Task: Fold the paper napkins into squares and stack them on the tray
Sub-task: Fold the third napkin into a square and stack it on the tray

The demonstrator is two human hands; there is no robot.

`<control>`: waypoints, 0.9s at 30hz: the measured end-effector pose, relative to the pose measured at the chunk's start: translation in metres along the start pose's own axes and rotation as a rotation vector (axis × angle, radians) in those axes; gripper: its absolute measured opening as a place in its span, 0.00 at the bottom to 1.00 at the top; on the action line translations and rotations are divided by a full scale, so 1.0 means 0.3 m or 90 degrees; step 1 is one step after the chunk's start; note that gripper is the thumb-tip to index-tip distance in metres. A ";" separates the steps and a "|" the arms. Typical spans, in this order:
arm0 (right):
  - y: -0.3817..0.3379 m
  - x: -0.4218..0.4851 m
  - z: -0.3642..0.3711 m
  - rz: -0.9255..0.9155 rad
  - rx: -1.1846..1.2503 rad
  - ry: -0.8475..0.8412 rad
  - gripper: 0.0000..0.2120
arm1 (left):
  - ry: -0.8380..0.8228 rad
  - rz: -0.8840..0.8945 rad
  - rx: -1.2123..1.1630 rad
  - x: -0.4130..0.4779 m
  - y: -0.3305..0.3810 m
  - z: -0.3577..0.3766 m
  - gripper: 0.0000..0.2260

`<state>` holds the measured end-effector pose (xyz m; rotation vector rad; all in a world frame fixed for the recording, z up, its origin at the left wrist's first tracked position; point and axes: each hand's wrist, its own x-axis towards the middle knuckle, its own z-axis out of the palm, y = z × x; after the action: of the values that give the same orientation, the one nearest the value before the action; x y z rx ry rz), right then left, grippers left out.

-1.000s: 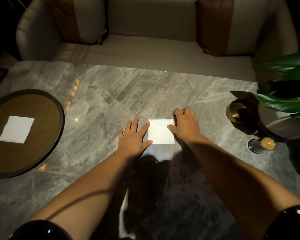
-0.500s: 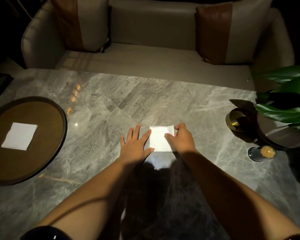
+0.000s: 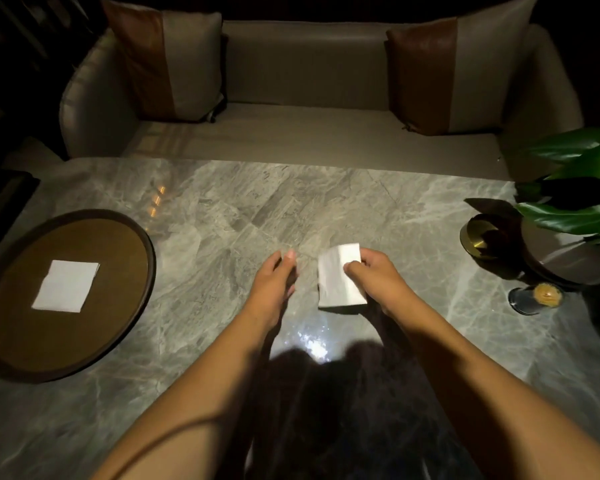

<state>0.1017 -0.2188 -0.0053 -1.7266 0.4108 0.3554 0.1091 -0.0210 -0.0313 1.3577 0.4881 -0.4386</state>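
A folded white napkin [image 3: 336,277] is held up off the grey marble table [image 3: 243,216], tilted, pinched at its right edge by my right hand [image 3: 374,275]. My left hand [image 3: 274,282] hovers just left of it, fingers loosely curled, holding nothing. A round brown tray [image 3: 125,244] lies at the table's left. One folded white napkin square [image 3: 66,285] rests flat in the tray's middle.
At the right edge stand a potted plant [image 3: 575,202] on a dark round base, a brass dish [image 3: 478,237] and a small dark glass [image 3: 534,297]. A beige sofa [image 3: 309,133] with two cushions runs behind the table.
The napkin lay flat on the table under both hands; now my right hand has lifted it off the surface. My left hand has let go and pulled slightly away.
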 end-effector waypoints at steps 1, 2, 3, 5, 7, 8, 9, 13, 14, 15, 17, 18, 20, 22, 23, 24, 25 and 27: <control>-0.017 -0.017 0.009 0.005 0.012 -0.016 0.13 | -0.043 -0.062 -0.094 -0.016 0.017 -0.002 0.36; -0.036 -0.036 0.017 0.012 0.028 -0.029 0.13 | -0.093 -0.117 -0.163 -0.034 0.034 -0.007 0.37; -0.054 -0.054 0.023 0.019 0.047 -0.042 0.13 | -0.149 -0.159 -0.206 -0.058 0.051 -0.010 0.37; -0.086 -0.094 0.032 0.040 0.078 -0.059 0.12 | -0.257 -0.203 -0.247 -0.113 0.082 -0.016 0.36; -0.121 -0.143 0.038 0.049 0.088 -0.053 0.12 | -0.301 -0.216 -0.268 -0.164 0.111 -0.022 0.32; -0.140 -0.169 0.041 0.047 0.085 -0.046 0.12 | -0.303 -0.212 -0.271 -0.187 0.126 -0.024 0.29; -0.157 -0.192 0.043 0.043 0.079 -0.037 0.12 | -0.302 -0.201 -0.267 -0.206 0.139 -0.026 0.26; -0.206 -0.264 0.059 0.020 0.036 0.014 0.09 | -0.300 -0.154 -0.211 -0.259 0.175 -0.054 0.16; -0.214 -0.279 0.064 0.017 0.038 0.024 0.09 | -0.299 -0.147 -0.198 -0.269 0.184 -0.063 0.14; -0.220 -0.293 0.071 0.016 0.043 0.031 0.09 | -0.297 -0.139 -0.185 -0.280 0.195 -0.073 0.13; -0.229 -0.323 0.087 0.012 0.061 0.041 0.08 | -0.296 -0.125 -0.171 -0.304 0.213 -0.087 0.13; -0.235 -0.336 0.096 0.011 0.080 0.042 0.08 | -0.295 -0.118 -0.174 -0.314 0.220 -0.094 0.13; -0.245 -0.364 0.114 0.019 0.166 0.020 0.07 | -0.287 -0.106 -0.186 -0.335 0.232 -0.110 0.14; -0.249 -0.390 0.130 0.063 0.286 -0.017 0.07 | -0.270 -0.097 -0.188 -0.352 0.236 -0.118 0.14; -0.251 -0.402 0.134 0.090 0.336 -0.032 0.07 | -0.262 -0.094 -0.192 -0.360 0.237 -0.119 0.13; -0.249 -0.415 0.134 0.111 0.372 -0.044 0.07 | -0.255 -0.093 -0.198 -0.370 0.232 -0.118 0.13; -0.245 -0.422 0.133 0.123 0.399 -0.051 0.07 | -0.249 -0.093 -0.203 -0.379 0.224 -0.122 0.13; -0.241 -0.431 0.134 0.139 0.432 -0.060 0.07 | -0.249 -0.088 -0.205 -0.396 0.213 -0.128 0.12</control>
<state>0.0193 -0.1569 0.1086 -1.0033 0.5756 0.3966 0.0444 0.0293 0.0826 0.9023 0.3118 -0.6905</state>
